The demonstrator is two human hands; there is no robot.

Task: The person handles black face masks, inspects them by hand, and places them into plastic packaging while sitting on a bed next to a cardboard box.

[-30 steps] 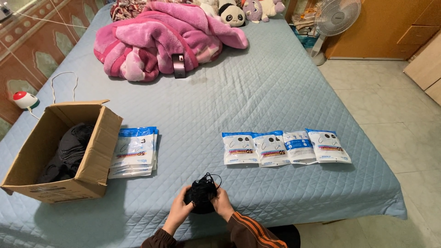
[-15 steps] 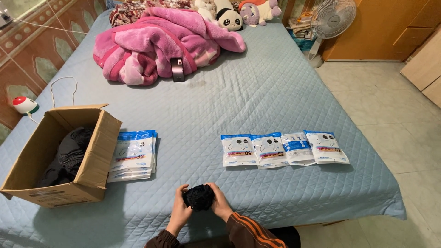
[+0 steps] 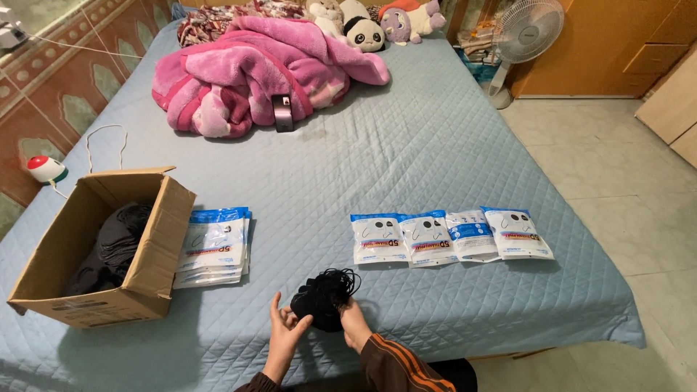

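A: What are the hands doing?

B: Both are at six o'clock, low at the near edge of the bed (image 3: 450,145). The right hand (image 3: 353,324) is closed on a bundle of black masks (image 3: 323,299), fingers wrapped under it. The left hand (image 3: 285,335) is at the bundle's eight o'clock side with its fingers spread and loose, fingertips touching the black cloth, not clamped on it.

A: Where does the bundle sit?

B: Lifted just above the blue quilt, between the two hands, thin ear loops sticking out at its top right.

A: What lies around it?

B: At one o'clock from the bundle, a row of four white and blue packets (image 3: 451,236) lies side by side, edges overlapping. At ten o'clock there is a stack of packets (image 3: 213,247) of the same kind, just beside an open cardboard box (image 3: 149,261). The box holds dark cloth (image 3: 109,247).

A: And farther up the bed?

B: At twelve o'clock, a crumpled pink blanket (image 3: 247,72) with a small dark device (image 3: 282,112) lying on it, and soft toys (image 3: 377,22) behind. A standing fan (image 3: 530,33) is at two o'clock, on the floor beside the bed.
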